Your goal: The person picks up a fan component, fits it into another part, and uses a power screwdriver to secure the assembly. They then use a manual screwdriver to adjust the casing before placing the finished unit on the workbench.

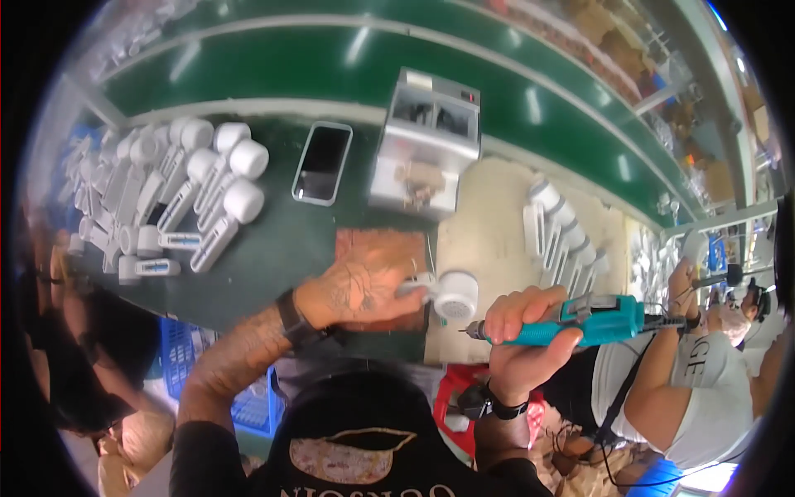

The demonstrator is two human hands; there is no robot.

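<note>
My left hand (364, 286) is closed round the handle of a white handheld shower head (457, 298). Its round head sticks out to the right, and small holes show on its face. The hand rests over a reddish-brown mat (352, 242), which it partly hides. To the right, my right hand (530, 335) grips a teal electric screwdriver (596, 321). The screwdriver lies level, its bit pointing left, just below and right of the shower head and apart from it. A cord runs from its rear end.
Many white shower heads (224, 211) are heaped at the left; several more (563, 224) stand in a row at the right on a beige sheet (489, 207). Behind the mat are a phone (323, 161) and a grey box-shaped dispenser (426, 141). Other people flank the bench.
</note>
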